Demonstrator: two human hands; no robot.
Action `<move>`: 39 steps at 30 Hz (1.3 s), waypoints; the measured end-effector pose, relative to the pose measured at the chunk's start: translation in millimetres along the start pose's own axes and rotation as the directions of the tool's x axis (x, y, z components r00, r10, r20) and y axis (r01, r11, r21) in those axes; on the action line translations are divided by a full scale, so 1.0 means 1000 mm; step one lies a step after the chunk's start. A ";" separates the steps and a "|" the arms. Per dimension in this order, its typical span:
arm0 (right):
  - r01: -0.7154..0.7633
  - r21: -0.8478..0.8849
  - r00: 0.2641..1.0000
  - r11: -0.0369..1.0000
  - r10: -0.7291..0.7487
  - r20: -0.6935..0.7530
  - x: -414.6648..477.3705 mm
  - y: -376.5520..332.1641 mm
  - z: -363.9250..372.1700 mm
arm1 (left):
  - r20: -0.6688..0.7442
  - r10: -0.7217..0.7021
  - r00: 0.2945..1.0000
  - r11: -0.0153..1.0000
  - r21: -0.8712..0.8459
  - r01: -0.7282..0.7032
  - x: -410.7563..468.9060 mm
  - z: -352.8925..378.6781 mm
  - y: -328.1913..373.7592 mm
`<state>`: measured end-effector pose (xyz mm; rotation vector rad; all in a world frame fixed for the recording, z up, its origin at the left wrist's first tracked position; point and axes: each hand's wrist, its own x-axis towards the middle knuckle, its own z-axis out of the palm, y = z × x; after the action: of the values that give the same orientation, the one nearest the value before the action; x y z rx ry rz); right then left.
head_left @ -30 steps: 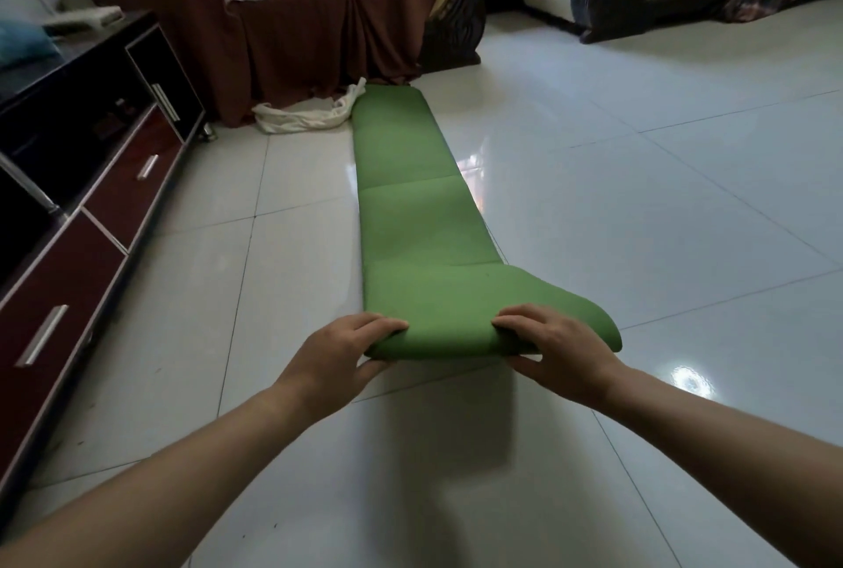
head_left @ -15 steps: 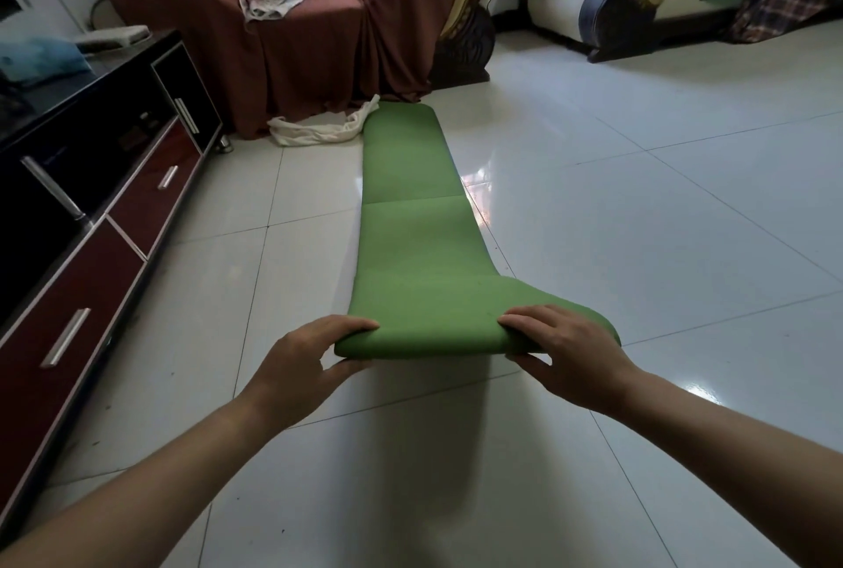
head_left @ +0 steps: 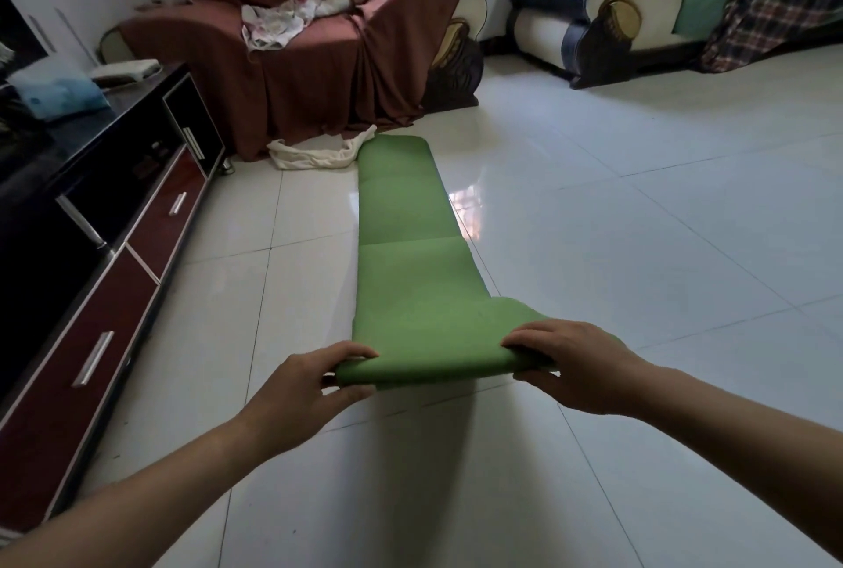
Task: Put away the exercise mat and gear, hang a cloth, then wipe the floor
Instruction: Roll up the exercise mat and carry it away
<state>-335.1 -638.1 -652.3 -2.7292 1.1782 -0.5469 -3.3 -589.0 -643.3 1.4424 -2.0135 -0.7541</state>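
A long green exercise mat lies stretched over the white tiled floor, running from my hands to the foot of the red-draped sofa. Its near end is lifted off the tiles and curled over. My left hand grips the near left corner, fingers on top and thumb below. My right hand grips the near right corner the same way. A white cloth lies crumpled on the floor by the mat's far end.
A low dark TV cabinet with red drawers runs along the left. A sofa under a red cover stands at the back, a blue and cream sofa at the back right. Open tiles spread to the right.
The mat's near end has risen higher off the floor and shifted slightly left with both hands gripping it. The view has tilted up, showing more of the sofas.
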 end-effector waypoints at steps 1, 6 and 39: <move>-0.018 0.014 0.999 1.000 0.018 0.032 -0.002 -0.001 -0.007 | 0.003 -0.007 1.000 1.000 -0.016 0.007 -0.001 -0.002 0.006; -0.107 0.046 0.979 0.993 0.098 0.176 0.011 0.004 -0.034 | 0.051 -0.022 0.998 0.995 -0.091 0.027 0.007 -0.010 0.017; -0.343 0.114 0.870 0.932 0.269 0.414 0.313 0.169 0.082 | -0.254 -0.450 0.856 0.874 -0.322 0.364 0.244 -0.020 -0.150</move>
<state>-221.7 -984.1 -682.4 -2.2802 1.3346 -0.0553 41.0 -865.0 -709.6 1.7266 -1.3154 -0.8568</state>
